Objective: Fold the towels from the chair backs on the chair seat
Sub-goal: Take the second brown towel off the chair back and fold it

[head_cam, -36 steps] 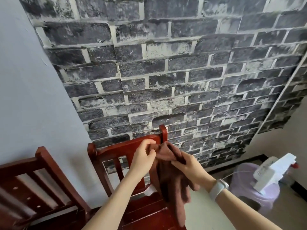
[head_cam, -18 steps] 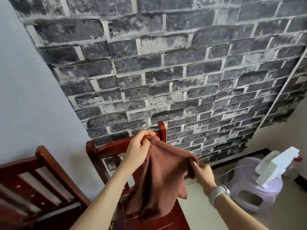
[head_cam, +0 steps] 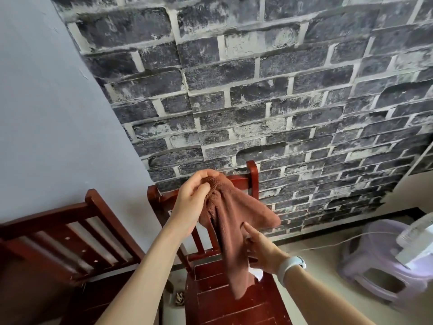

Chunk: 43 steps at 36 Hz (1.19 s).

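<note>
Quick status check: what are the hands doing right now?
Left hand pinches brown towel up top. Right hand touches its hanging part. Chair seat below, nothing blocking.

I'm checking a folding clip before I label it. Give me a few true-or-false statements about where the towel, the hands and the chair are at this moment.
1. The left hand pinches the brown towel at its top. True.
2. The towel lies folded flat on the chair seat. False: it hangs bunched in the air above the seat.
3. The right hand wears a pale wristband. True.
4. The right hand is at the towel's top edge. False: it touches the towel lower down, at its hanging middle.
5. A lilac plastic stool stands to the right of the chair. True.
</note>
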Each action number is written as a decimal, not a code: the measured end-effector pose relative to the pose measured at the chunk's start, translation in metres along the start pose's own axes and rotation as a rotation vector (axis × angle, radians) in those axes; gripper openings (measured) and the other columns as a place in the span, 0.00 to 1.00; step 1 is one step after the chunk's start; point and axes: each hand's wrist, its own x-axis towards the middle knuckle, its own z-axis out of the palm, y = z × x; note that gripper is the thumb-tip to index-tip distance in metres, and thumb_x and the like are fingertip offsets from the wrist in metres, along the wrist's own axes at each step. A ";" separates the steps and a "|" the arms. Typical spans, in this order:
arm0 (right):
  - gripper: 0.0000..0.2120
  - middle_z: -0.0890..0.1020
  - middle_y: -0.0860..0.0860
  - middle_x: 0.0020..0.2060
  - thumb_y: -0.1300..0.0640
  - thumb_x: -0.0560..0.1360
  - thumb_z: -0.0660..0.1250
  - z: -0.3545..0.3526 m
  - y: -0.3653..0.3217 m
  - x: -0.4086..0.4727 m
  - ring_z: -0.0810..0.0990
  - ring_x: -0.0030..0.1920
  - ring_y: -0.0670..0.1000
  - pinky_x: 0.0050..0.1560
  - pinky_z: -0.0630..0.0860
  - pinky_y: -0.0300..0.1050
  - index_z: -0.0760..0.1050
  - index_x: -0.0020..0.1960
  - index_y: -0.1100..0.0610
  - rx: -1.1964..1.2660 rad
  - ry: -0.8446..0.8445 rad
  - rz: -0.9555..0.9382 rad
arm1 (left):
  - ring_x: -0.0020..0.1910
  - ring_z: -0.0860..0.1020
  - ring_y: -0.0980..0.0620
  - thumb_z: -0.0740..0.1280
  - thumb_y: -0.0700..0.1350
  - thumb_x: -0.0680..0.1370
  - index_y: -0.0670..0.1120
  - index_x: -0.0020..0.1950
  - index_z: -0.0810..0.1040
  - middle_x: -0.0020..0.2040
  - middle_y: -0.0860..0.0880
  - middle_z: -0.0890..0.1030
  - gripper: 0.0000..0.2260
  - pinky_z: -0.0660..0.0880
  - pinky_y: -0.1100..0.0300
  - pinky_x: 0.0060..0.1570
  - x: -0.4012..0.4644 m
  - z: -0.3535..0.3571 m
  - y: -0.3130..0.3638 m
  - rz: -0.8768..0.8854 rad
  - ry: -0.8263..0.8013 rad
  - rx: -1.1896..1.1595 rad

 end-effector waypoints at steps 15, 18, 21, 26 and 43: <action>0.12 0.80 0.51 0.40 0.56 0.74 0.66 0.059 0.018 0.030 0.78 0.37 0.49 0.36 0.72 0.44 0.69 0.56 0.52 0.181 0.036 -0.250 | 0.42 0.79 0.59 0.54 0.31 0.78 0.53 0.45 0.78 0.40 0.57 0.83 0.20 0.73 0.66 0.44 -0.028 -0.053 -0.006 -0.028 0.153 0.049; 0.32 0.76 0.53 0.59 0.57 0.71 0.70 0.060 0.006 0.032 0.75 0.59 0.53 0.60 0.70 0.57 0.59 0.69 0.49 0.087 0.112 -0.386 | 0.44 0.78 0.61 0.55 0.32 0.78 0.57 0.42 0.80 0.42 0.60 0.82 0.23 0.70 0.63 0.47 -0.034 -0.064 -0.011 -0.032 0.188 0.093; 0.24 0.76 0.51 0.56 0.59 0.72 0.68 0.067 -0.006 0.034 0.74 0.57 0.52 0.63 0.69 0.55 0.63 0.65 0.49 -0.004 0.109 -0.420 | 0.46 0.78 0.59 0.56 0.32 0.78 0.59 0.42 0.81 0.44 0.60 0.82 0.24 0.70 0.62 0.49 -0.039 -0.070 -0.012 -0.036 0.179 0.110; 0.02 0.79 0.51 0.42 0.62 0.75 0.64 0.088 -0.009 0.034 0.76 0.44 0.49 0.44 0.71 0.39 0.73 0.46 0.56 -0.175 0.079 -0.507 | 0.51 0.78 0.55 0.56 0.33 0.78 0.58 0.44 0.81 0.47 0.56 0.82 0.22 0.71 0.60 0.53 -0.043 -0.075 -0.008 -0.019 0.149 0.093; 0.04 0.79 0.60 0.40 0.71 0.71 0.64 0.000 0.015 0.018 0.76 0.43 0.57 0.48 0.74 0.54 0.77 0.42 0.66 -0.559 0.053 -0.208 | 0.52 0.77 0.56 0.64 0.36 0.76 0.49 0.53 0.77 0.51 0.52 0.79 0.11 0.71 0.66 0.54 -0.049 -0.089 -0.067 -0.169 0.453 0.103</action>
